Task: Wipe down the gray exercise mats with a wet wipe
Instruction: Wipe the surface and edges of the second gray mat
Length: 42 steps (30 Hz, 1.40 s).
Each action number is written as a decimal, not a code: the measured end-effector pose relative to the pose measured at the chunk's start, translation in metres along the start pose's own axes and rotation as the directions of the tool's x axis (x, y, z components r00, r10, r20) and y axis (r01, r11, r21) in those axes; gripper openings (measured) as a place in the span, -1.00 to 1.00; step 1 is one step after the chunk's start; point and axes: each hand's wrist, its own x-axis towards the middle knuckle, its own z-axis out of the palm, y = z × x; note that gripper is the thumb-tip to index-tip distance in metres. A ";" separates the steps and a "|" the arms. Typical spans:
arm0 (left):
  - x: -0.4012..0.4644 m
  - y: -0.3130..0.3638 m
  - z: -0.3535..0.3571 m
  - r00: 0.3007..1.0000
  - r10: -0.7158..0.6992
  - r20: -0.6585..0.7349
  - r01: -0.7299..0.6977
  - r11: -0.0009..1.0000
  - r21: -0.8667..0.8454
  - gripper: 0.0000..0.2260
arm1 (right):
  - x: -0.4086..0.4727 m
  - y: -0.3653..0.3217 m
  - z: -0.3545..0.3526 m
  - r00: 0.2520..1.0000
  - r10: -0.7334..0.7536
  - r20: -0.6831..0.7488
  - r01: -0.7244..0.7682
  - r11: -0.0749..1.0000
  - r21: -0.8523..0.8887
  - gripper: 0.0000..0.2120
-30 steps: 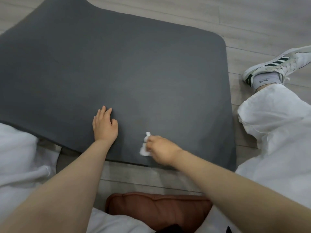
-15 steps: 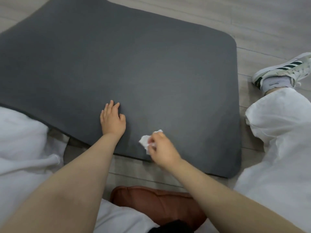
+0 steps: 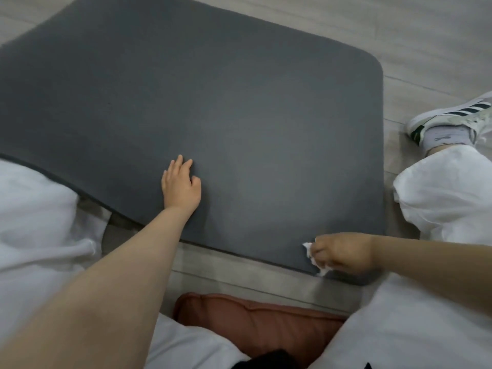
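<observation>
The dark gray foam exercise mat [image 3: 239, 115] lies flat on the pale gray wood-plank floor [image 3: 426, 35], its long axis running from the rounded right-hand end off past the left edge of the view; its near left edge lifts in a slight curve over a white-trousered leg [image 3: 32, 209]. The left hand [image 3: 180, 186] rests palm down on the mat near its front edge, fingers straight and close together, pointing away from the person. The right hand [image 3: 343, 251] sits at the mat's near right corner, fingers curled round a crumpled white wet wipe [image 3: 310, 251] that it presses against the mat's surface. A reddish-brown cushion [image 3: 253, 320] lies just in front of the mat, and a white sneaker with dark stripes [image 3: 452, 118] rests on the floor beside the mat's right edge.
</observation>
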 end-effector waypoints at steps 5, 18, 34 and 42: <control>0.000 -0.002 0.002 1.000 0.007 -0.003 -0.007 1.000 -0.004 -0.54 | -0.052 0.027 0.011 0.988 0.030 0.149 0.003 0.976 -0.218 -0.91; 0.003 -0.006 -0.002 0.999 0.015 0.032 -0.015 1.000 -0.012 -0.56 | 0.211 -0.091 -0.043 0.942 -0.255 -0.216 0.275 0.959 0.064 -0.85; -0.001 -0.002 0.002 1.000 0.020 -0.005 -0.020 1.000 0.015 -0.54 | -0.018 0.001 0.003 0.907 0.174 0.383 -0.222 0.971 0.087 -0.83; -0.002 0.002 0.000 1.000 -0.013 -0.013 0.013 1.000 -0.016 -0.54 | -0.027 0.001 -0.043 0.850 0.421 0.316 -0.409 0.906 -0.107 -0.84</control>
